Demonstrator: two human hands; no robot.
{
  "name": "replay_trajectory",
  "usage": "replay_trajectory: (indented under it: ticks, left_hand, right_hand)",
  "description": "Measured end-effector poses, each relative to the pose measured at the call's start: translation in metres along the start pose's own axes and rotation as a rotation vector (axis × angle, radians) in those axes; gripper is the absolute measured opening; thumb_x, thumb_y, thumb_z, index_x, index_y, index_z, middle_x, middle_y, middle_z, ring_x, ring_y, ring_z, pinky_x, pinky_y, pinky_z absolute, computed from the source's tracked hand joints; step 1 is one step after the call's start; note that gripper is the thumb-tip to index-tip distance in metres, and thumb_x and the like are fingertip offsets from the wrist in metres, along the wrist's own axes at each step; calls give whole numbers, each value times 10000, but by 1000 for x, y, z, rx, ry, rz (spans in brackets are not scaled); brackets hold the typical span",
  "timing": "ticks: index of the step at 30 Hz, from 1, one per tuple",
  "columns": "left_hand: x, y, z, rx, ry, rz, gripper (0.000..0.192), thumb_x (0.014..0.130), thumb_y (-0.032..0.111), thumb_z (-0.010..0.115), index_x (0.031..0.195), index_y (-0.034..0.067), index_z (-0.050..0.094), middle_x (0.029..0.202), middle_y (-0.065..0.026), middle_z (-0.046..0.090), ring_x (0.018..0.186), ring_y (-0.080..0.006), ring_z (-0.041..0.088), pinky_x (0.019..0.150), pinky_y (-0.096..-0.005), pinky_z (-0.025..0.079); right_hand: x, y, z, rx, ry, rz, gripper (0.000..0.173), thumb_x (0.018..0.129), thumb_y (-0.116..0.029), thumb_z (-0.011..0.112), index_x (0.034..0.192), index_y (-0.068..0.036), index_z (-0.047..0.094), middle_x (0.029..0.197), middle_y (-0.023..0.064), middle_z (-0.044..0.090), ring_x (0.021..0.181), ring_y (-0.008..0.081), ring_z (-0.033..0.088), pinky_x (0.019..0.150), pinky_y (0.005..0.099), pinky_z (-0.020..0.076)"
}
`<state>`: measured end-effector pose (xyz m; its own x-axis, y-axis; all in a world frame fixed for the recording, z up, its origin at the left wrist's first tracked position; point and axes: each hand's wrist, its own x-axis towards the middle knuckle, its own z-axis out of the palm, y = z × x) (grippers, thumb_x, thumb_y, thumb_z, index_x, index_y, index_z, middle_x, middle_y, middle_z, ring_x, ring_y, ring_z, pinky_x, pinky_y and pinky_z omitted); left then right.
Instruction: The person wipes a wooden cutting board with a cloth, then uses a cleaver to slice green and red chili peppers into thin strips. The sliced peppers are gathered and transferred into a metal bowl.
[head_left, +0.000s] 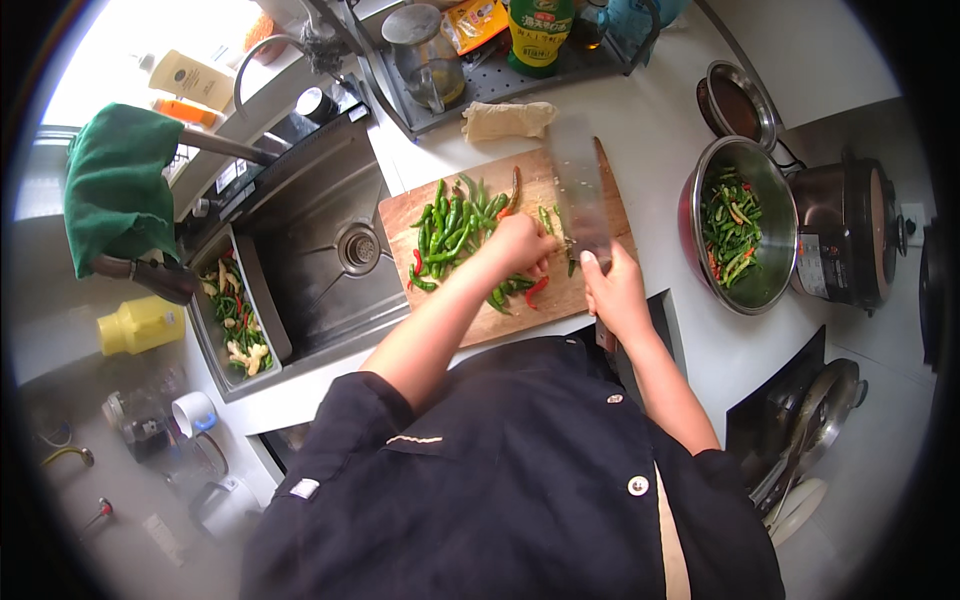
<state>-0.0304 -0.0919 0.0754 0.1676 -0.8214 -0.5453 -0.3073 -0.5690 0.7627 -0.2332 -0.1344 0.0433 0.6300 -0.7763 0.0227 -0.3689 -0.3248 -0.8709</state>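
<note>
On a wooden cutting board (525, 165) lies a pile of whole green and red chili peppers (454, 229). My right hand (616, 289) is closed around a cleaver with a wooden handle; its broad blade (581, 187) is slightly blurred and stands over the board's right part. Just left of the blade, my left hand (525, 246) is curled low over the board with bent fingers, close to a few green chili pieces (549, 219). Whether its fingers grip a chili cannot be made out. To the right, a steel bowl (780, 225) holds cut green and red chilies (729, 225).
A steel sink (300, 315) adjoins the board's left side, with a tray of chilies and ginger (240, 322) in it. Behind the board are a crumpled beige cloth (510, 121) and a rack of bottles (487, 94). A rice cooker (844, 232) stands beyond the bowl.
</note>
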Motion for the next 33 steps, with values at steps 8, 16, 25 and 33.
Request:
replay_trajectory:
  ticks: [8, 16, 25, 33]
  left_hand:
    - [14, -2, -35, 735, 427, -16, 293, 952, 288, 580, 1028, 37, 711, 974, -174, 737, 867, -310, 729, 770, -440, 583]
    - [31, -19, -6, 682, 403, 196, 283, 873, 281, 644, 943, 17, 718, 897, -196, 729, 804, -340, 724, 740, -447, 593]
    - [23, -24, 46, 264, 265, 214, 318, 858, 231, 626, 699, -37, 690, 693, -234, 680, 666, -396, 687, 703, -471, 573]
    - [12, -34, 65, 300, 309, 342, 323, 863, 220, 607, 711, -56, 681, 673, -291, 643, 666, -417, 683, 677, -490, 565]
  right_hand:
    - [-59, -84, -68, -70, -242, 322, 267, 973, -164, 613, 1193, -13, 608, 622, 7, 572, 476, 83, 516, 452, 279, 417]
    - [-73, -78, -56, -62, -166, 485, 307, 910, -174, 644, 1125, 41, 600, 693, 258, 618, 634, 390, 666, 611, 427, 509]
    - [-63, -59, -46, -57, -94, 325, 212, 979, -189, 619, 1029, 11, 572, 544, 45, 550, 434, 118, 521, 444, 315, 418]
    - [-62, -63, -45, -113, -86, 342, 287, 982, -205, 614, 1145, 28, 577, 569, 78, 572, 459, 142, 545, 480, 335, 438]
